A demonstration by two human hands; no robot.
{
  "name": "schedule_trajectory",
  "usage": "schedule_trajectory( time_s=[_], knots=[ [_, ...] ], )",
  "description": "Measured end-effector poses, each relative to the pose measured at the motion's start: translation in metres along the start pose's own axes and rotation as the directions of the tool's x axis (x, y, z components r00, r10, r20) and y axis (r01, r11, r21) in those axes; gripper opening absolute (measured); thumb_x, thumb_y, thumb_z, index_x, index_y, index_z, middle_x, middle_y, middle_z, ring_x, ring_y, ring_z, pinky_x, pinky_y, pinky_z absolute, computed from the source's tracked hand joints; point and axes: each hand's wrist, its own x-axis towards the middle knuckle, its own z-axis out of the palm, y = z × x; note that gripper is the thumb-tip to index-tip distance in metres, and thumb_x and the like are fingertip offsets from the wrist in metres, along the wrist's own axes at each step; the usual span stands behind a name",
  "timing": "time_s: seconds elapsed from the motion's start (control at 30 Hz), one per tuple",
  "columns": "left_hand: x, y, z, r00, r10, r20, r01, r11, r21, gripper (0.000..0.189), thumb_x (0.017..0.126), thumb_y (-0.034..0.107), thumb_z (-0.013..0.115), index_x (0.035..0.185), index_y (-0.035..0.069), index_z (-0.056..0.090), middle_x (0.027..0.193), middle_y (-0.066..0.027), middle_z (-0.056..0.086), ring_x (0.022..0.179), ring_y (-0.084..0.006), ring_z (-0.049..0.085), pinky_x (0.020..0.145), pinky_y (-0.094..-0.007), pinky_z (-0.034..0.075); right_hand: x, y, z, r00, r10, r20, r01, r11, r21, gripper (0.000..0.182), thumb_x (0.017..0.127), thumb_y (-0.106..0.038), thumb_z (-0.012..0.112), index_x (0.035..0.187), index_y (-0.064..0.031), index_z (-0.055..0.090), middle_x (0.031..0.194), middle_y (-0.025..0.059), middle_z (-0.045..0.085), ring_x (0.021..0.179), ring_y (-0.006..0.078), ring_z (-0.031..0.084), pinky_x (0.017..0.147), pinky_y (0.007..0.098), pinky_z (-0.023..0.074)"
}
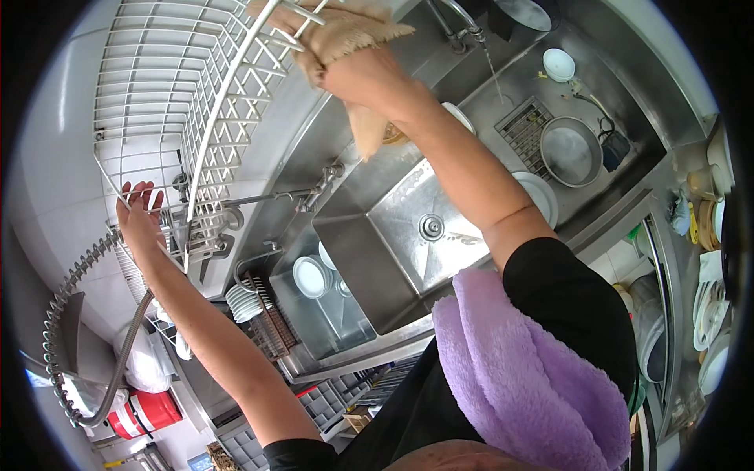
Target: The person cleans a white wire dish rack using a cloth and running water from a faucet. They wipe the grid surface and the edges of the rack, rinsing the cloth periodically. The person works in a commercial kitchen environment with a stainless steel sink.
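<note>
My left hand [141, 215] is raised at the near end of a white wire rack [159, 76], its fingers bent around or against the rack's edge wires. At the rack's far end my right hand [347, 68] is raised with a tan cloth [353, 29]; the cloth covers most of its fingers and lies against the rim of the rack, and one corner hangs down. A purple towel [518, 365] drapes over my right shoulder.
Below are a steel sink basin [412, 229], a water-filled basin with white dishes [312, 277] and a sink with a running faucet [471, 29], a round metal pan [571, 151] and bowls [558, 65]. A coiled spring hose [53, 329] hangs at left, near upright plates [247, 300].
</note>
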Motion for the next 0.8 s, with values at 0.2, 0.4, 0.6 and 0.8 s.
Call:
schedule_trajectory(
  time_s=[0.2,0.4,0.6,0.8],
  knots=[
    [0.002,0.001,0.002,1.000,-0.015,-0.015,0.014,1.000,-0.011,0.043,0.099,-0.005,0.040,0.142,-0.001,0.040,0.121,-0.0171,0.060,0.117,-0.0289,0.062,0.096,-0.0461,0.057,-0.001,0.009,0.008,0.933,-0.277,-0.231,0.260,0.960,-0.100,0.021,0.092,-0.012,0.061,0.109,-0.0045,0.071,0.080,0.0149,0.068,0.077,0.0308,0.066,0.072,0.0456,0.0525],
    [0.000,0.004,0.005,1.000,-0.004,-0.007,0.004,1.000,-0.003,0.045,0.098,-0.006,0.040,0.143,-0.001,0.038,0.121,-0.0165,0.060,0.116,-0.0283,0.062,0.096,-0.0461,0.057,0.008,0.018,0.009,0.922,-0.349,-0.169,0.310,0.926,-0.217,0.015,0.089,-0.014,0.065,0.098,-0.0046,0.073,0.080,0.0117,0.071,0.084,0.0273,0.068,0.076,0.0403,0.0560],
    [0.007,-0.001,0.004,1.000,0.002,0.009,-0.002,1.000,0.007,0.047,0.097,-0.006,0.039,0.144,-0.001,0.037,0.123,-0.0176,0.059,0.116,-0.0288,0.062,0.096,-0.0467,0.057,0.000,0.030,0.029,0.876,-0.257,-0.408,0.241,0.966,-0.091,0.019,0.088,-0.022,0.069,0.099,-0.0063,0.074,0.096,0.0128,0.074,0.101,0.0260,0.069,0.085,0.0384,0.0564],
    [0.004,0.000,0.002,1.000,-0.020,-0.021,0.020,1.000,-0.006,0.047,0.098,-0.006,0.038,0.144,-0.001,0.037,0.123,-0.0183,0.058,0.117,-0.0296,0.061,0.097,-0.0467,0.057,-0.057,0.042,0.019,0.981,0.049,-0.185,-0.059,0.997,-0.046,0.035,0.091,-0.024,0.067,0.123,-0.0093,0.066,0.118,0.0139,0.070,0.110,0.0312,0.066,0.095,0.0440,0.0527]
  ],
)
